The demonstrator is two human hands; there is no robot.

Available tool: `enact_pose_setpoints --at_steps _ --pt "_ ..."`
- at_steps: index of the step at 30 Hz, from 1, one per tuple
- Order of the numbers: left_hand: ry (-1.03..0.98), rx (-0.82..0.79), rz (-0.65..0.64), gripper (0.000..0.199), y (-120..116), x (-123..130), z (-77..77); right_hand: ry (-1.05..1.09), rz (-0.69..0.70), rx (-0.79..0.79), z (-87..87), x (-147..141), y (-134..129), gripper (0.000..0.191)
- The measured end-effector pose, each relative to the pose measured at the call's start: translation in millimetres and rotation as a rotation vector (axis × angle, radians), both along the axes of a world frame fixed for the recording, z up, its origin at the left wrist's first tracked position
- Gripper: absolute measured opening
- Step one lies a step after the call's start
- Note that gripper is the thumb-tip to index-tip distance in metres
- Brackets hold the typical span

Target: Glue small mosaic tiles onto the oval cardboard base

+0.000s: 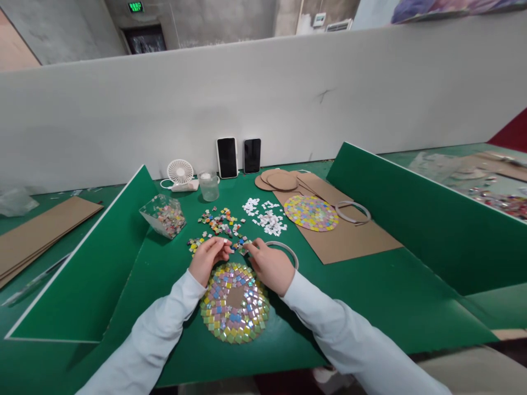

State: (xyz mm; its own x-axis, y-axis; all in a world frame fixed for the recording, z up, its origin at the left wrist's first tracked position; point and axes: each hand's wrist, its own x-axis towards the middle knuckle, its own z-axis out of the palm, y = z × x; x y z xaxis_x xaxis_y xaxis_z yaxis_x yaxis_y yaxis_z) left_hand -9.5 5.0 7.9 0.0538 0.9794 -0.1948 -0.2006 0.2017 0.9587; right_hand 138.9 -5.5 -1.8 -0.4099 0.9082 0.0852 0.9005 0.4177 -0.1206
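Just beyond the mosaic disc [235,297], the right hand [272,269] hides part of a grey ring [293,254]; the bit [225,240] pinched in the left hand [208,260] is too small to identify. Far left of the disc, the picture's edge cuts off brown boards [39,233].

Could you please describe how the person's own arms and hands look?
The left sleeve and right sleeve are long, pale blue-white and lightly wrinkled, with no visible markings. The left hand and right hand are bare and ungloved.
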Motion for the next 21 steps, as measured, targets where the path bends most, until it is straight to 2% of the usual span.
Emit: enact_pose_setpoints --at_steps 11,18,21 --pt "0.114 0.065 -0.07 0.015 0.2 -1.0 -3.6 0.0 -0.047 0.149 4.2 2.1 3.4 0.019" --pt "0.189 0.131 -0.128 0.013 -0.7 2.6 -6.1 0.49 0.103 0.127 4.7 -3.0 -1.1 0.014" --pt "0.229 0.186 -0.147 0.012 -3.6 5.8 -5.7 0.62 0.117 0.12 3.3 -4.6 -3.2 0.015"
